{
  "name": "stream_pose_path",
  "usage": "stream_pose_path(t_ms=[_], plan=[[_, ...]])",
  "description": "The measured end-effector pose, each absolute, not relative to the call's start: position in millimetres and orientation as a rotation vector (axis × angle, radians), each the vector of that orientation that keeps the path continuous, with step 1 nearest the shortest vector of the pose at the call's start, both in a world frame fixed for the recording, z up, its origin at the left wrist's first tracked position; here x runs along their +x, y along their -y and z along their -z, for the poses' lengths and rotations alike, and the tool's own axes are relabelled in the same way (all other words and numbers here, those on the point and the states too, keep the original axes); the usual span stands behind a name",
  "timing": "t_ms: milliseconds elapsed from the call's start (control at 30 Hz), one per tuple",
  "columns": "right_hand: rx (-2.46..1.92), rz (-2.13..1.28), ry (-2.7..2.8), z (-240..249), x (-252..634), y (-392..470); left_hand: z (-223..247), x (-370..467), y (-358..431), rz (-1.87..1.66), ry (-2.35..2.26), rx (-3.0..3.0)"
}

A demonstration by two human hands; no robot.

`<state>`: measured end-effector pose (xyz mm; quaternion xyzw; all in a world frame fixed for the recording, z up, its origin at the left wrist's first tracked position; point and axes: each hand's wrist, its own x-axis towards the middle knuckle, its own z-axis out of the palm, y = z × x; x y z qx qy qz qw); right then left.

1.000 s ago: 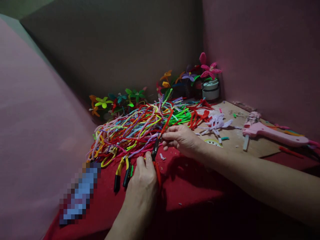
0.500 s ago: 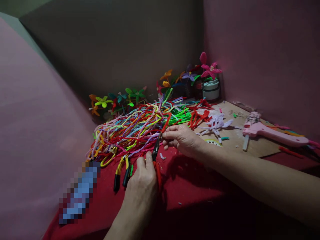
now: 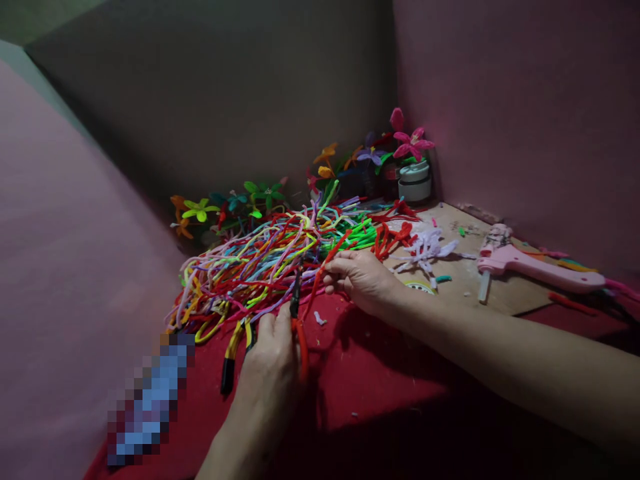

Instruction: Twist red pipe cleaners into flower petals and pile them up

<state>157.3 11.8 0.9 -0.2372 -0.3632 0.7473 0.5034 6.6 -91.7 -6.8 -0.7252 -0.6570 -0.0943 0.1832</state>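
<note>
My left hand (image 3: 273, 357) is wrapped round red-handled pliers (image 3: 297, 300), whose dark jaws point away from me. Between thumb and fingers, my right hand (image 3: 357, 279) pinches a red pipe cleaner (image 3: 320, 270); one part of it rises to the upper right and a thin end hangs down. The plier jaws are a little left of the pipe cleaner, apart from it. Just beyond both hands spreads a large heap of multicoloured pipe cleaners (image 3: 250, 257). Yellow-and-black pliers (image 3: 231, 357) lie beside my left hand, partly covered by it.
A pink glue gun (image 3: 550, 268) rests on a brown board (image 3: 500, 290) at right, near a lilac pipe-cleaner piece (image 3: 430, 247) and red ones (image 3: 395, 239). Pipe-cleaner flowers (image 3: 413, 143) stand along the back. A blurred blue item (image 3: 155, 400) lies front left on the red cloth (image 3: 380, 373).
My left hand has drawn the red-handled pliers left, away from the pipe cleaner. My right hand still pinches it. The whole view has shifted slightly.
</note>
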Motion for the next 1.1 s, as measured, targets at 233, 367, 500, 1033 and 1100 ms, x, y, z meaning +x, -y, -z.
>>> stream_pose_path(t_ms=[233, 367, 500, 1033, 1100], plan=[[-0.35, -1.82, 0.933, -8, 164, -12, -1, -16, 70, -0.137, 2.032, -2.06], [-0.329, -1.862, 0.948, -6, 164, -11, 7, -23, 60, -0.328, 2.012, -2.122], [-0.334, -1.862, 0.971, -3, 162, -10, 5, -26, 54, -0.244, 2.018, -2.181], [-0.393, -1.787, 0.995, -1, 158, -9, -23, 34, 51, 0.983, 2.142, -2.357], [-0.343, -1.79, 0.947, -3, 160, -11, -20, 33, 56, 0.642, 2.013, -2.217]])
